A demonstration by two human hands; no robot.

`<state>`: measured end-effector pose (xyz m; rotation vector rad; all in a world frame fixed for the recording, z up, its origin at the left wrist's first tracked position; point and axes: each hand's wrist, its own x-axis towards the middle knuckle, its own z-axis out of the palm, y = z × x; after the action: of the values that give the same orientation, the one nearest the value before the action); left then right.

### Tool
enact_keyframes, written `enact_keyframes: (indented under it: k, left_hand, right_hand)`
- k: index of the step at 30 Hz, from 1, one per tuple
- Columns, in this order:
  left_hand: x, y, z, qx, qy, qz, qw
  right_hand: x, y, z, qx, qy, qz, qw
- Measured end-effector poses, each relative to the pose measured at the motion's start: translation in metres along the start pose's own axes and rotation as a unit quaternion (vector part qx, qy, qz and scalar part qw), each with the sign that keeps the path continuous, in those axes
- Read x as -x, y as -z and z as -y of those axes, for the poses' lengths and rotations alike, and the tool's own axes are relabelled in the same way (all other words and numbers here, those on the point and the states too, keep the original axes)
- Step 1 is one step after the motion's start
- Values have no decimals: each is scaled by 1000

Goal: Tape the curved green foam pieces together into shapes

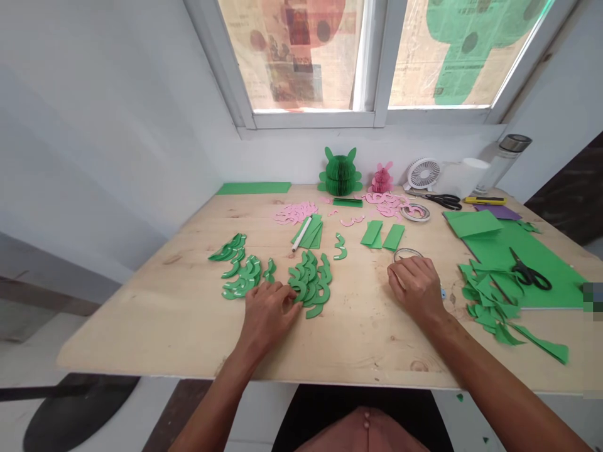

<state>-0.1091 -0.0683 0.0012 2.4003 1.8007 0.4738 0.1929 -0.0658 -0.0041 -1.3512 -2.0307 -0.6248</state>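
Note:
My left hand (269, 315) rests on the wooden table with curled fingers. Its thumb and forefinger meet at the left edge of a pile of curved green paper pieces (311, 279), apparently pinching one. Left of that hand lie more wavy green pieces (242, 279), some with white strips on them, and a small green piece (270, 270). My right hand (417, 285) is closed over the near side of a roll of tape (406, 252), its fingertips hidden underneath. One wavy green piece (340, 247) lies alone between the hands, farther back.
Behind are a white pen (302, 233) on green cards, folded green cards (394, 237), pink paper pieces (296, 213) and another tape roll (415, 212). Green scraps (492, 298) and black scissors (531, 276) lie right. Paper honeycomb figures (340, 176) and a fan (423, 174) stand along the wall.

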Motion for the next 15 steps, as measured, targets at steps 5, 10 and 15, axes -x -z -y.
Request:
enact_keyframes:
  k: [5,10,15]
  left_hand:
    - [8,8,3,64,-20,-7,998]
    - [12,19,-8,150,-47,-25,987]
    - [-7,25,-42,199,-110,-24,973]
  right_hand:
    - [0,-1,0,-4,-2,1,1000]
    - [1,-2,0,-21,-14,4,1000]
    - [-1,1,0,-101,-86,7,991]
